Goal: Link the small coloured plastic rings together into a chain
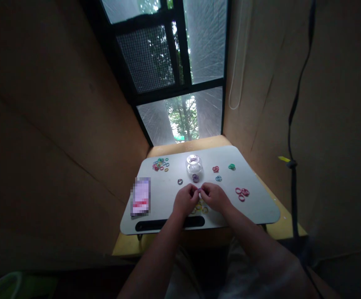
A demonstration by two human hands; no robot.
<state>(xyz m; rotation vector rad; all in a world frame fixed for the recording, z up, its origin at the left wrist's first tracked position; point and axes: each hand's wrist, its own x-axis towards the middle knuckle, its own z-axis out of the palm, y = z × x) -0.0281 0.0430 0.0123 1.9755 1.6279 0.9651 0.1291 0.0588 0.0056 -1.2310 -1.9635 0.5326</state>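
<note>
Over the near middle of a white lap table (pixel 164 199), my left hand (pixel 185 199) and my right hand (pixel 214 196) meet fingertip to fingertip. Between them they pinch a small purple hair tie (pixel 199 189), mostly covered by the fingers. Just beyond the fingertips lies a little heap of purple hair ties (pixel 195 178). Yellow hair ties (pixel 204 210) show below and between my hands, partly hidden. Behind the purple heap stands a clear round jar (pixel 194 167); its contents are hard to make out.
A mixed pile of hair ties (pixel 160 164) lies far left. Red (pixel 215 169), green (pixel 232 166), blue (pixel 218 178) and pink ones (pixel 241 193) sit on the right, dark ones (pixel 180 182) left of centre. A blurred phone-like object (pixel 141 196) lies left; a black slot (pixel 152 225) runs along the front.
</note>
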